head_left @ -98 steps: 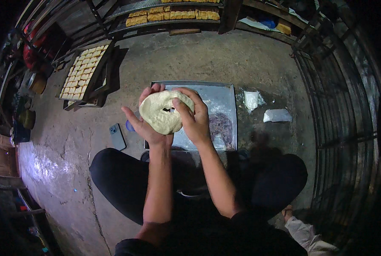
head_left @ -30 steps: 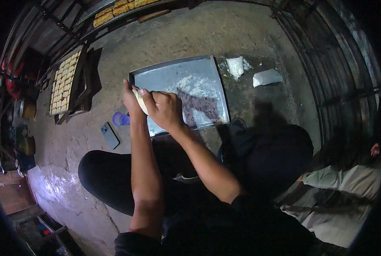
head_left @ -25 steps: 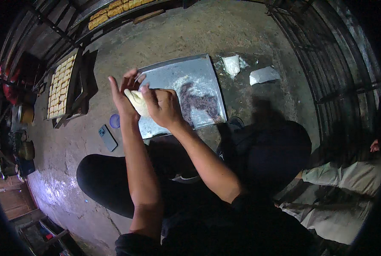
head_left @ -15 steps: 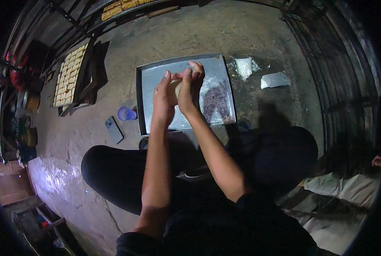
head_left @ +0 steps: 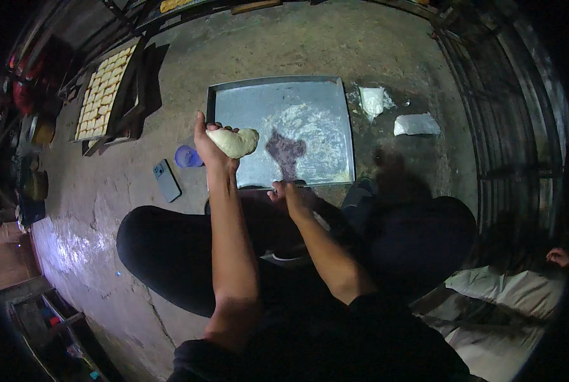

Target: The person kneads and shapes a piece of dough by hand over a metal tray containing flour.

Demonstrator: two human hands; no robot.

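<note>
A pale, smooth lump of dough [head_left: 237,144] rests in my left hand [head_left: 212,148], which is closed round it with the thumb pointing up. I hold it above the left side of a shallow metal tray [head_left: 249,102] dusted with white flour [head_left: 323,124]. My right hand [head_left: 289,196] is at the tray's near edge, apart from the dough. Its fingers are curled in, and whatever they hold, if anything, is hidden. A dark shadow falls on the tray between my hands.
A purple cup [head_left: 188,156] and a phone [head_left: 167,180] are on the concrete floor left of the tray. Farther left stands a tray of pale dough pieces [head_left: 106,92]. Two white bags [head_left: 372,100] lie to the right, near a dark metal rack [head_left: 482,121]. Another person's hand [head_left: 558,256] shows far right.
My hands were together round the dough over the tray. They have parted: the left keeps the dough and has moved left, while the right has drawn back toward me.
</note>
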